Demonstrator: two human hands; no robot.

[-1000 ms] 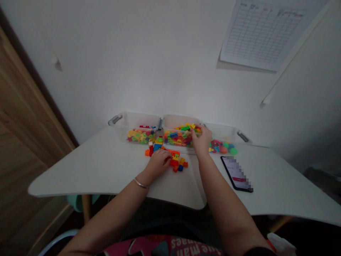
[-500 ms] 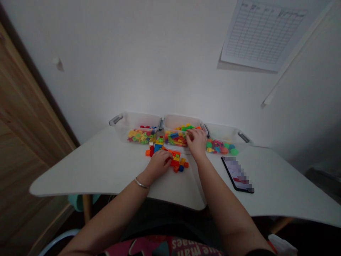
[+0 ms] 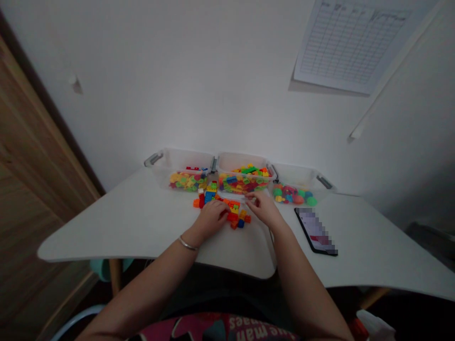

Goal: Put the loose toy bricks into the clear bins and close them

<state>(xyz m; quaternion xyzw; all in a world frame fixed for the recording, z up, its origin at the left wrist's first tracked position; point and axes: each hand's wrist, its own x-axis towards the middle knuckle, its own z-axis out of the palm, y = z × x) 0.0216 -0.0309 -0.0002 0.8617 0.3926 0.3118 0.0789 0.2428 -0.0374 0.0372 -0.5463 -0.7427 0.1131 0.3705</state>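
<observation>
My left hand (image 3: 213, 215), a silver bangle on its wrist, lies curled against a colourful build of toy building bricks (image 3: 233, 205). The palm and fingers hide part of that build, whose red, orange, yellow and blue bricks show around them. Just right of it, in front of the middle bin, my right hand (image 3: 263, 208) is held with thumb and fingertips close together; anything between them is too small to make out. A blue and yellow part of the bricks (image 3: 211, 192) stands upright beyond my left hand.
Behind the hands stand three clear bins in a row: a left bin (image 3: 170, 161), a middle bin (image 3: 245, 157) and a right bin (image 3: 296, 171), all holding colourful pieces. A phone (image 3: 313, 229) lies right of my right forearm on the white table (image 3: 121, 232).
My right hand has come back from the middle bin toward me and down, nearer the bricks. My left hand has stayed at the build.
</observation>
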